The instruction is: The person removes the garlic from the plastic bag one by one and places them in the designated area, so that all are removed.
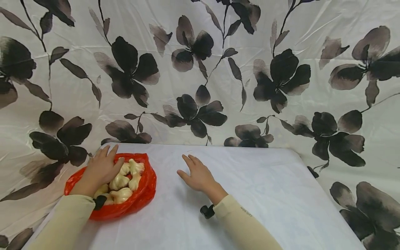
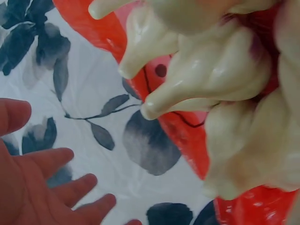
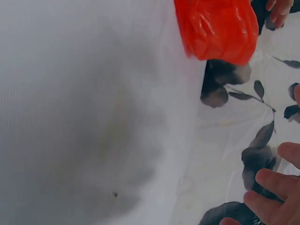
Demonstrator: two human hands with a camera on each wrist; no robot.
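On the left of the table a red plastic bag (image 1: 147, 187) lies with its mouth spread wide, full of garlic bulbs (image 1: 121, 195). My left hand (image 1: 100, 169) is over the bag's left side, fingers spread and holding nothing. Its wrist view has the garlic bulbs (image 2: 215, 70) close up, apart from the fingers. Over the middle of the table hovers my right hand (image 1: 199, 174), fingers extended with nothing in them. In the right wrist view its fingers (image 3: 276, 183) show at the right edge, and part of the red bag (image 3: 218, 33) at the top.
A white cloth covers the table (image 1: 268, 187), whose far edge meets a hanging cloth (image 1: 237, 114) with dark printed flowers. Each wrist carries a small black camera, such as the right one (image 1: 207, 211) below the cream sleeve (image 1: 240, 222).
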